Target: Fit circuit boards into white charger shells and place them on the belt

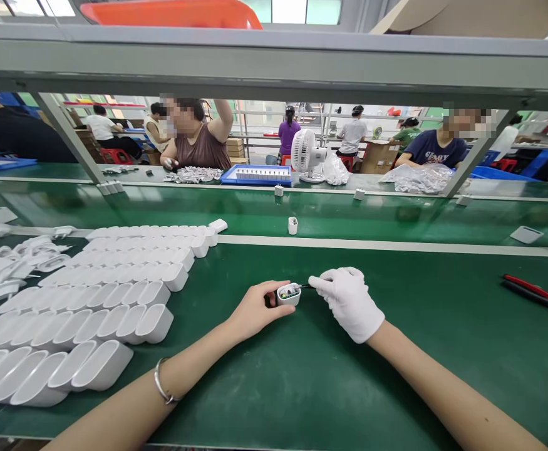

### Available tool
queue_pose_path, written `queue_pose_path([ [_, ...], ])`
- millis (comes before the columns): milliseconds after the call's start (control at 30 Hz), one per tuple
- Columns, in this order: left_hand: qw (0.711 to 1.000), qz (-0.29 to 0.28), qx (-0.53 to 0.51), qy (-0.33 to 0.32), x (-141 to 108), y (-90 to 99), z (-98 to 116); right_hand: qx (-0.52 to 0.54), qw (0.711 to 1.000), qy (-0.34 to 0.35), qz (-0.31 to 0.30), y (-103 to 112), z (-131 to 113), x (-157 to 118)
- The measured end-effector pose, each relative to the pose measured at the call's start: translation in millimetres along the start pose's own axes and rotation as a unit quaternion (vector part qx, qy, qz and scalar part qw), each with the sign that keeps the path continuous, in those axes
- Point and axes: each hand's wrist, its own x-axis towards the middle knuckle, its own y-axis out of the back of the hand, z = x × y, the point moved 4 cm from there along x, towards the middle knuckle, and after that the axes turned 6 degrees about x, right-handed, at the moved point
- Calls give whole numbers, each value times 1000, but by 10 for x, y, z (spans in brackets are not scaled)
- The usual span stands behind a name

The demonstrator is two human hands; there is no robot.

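Note:
Bare, with a bracelet at the wrist, my left hand [259,308] grips a small white oval housing [289,294] over the middle of the green table. The housing's open top faces up and shows green and yellow parts inside. My right hand [347,300], in a white glove, is closed on a thin dark tool [306,286], just right of the housing. The tool's tip reaches the housing's opening; whether it touches the parts inside is too small to tell.
Rows of white housings [109,364] fill the left side, beside a heap of white plug parts [15,266]. Red-and-black pliers [537,294] lie at the far right. A single white housing [292,225] stands ahead on the green strip. A metal beam [274,69] crosses above; people sit beyond.

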Motion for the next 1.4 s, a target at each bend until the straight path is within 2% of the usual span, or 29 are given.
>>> queue_pose_path([
  [133, 1000, -9, -4, -7, 8, -21, 12, -66, 997, -25, 12, 24, -48, -12],
  [333, 1000, -27, -4, -13, 8, -26, 41, -97, 994, -42, 12, 54, -121, 11],
  [467, 999, -44, -6, -14, 10, -15, 51, -92, 996, -13, 6, 8, -178, 64],
  [600, 999, -52, 2, -13, 19, 0, 48, -86, 996, 29, -3, 17, -137, 81],
  [833, 999, -52, 0, -11, 16, -4, 31, -35, 999, -7, 16, 42, -57, 71],
  [1033, 998, -57, 12, -11, 6, -9, 64, -51, 998, 27, -32, -8, -100, 87],
  [1200, 998, -55, 30, -2, -24, 3, 113, -32, 999, 2, -10, 76, -23, 39],
  [1400, 998, -57, 36, -4, -7, 5, 104, -25, 1000, -12, -13, -6, -107, 63],
])
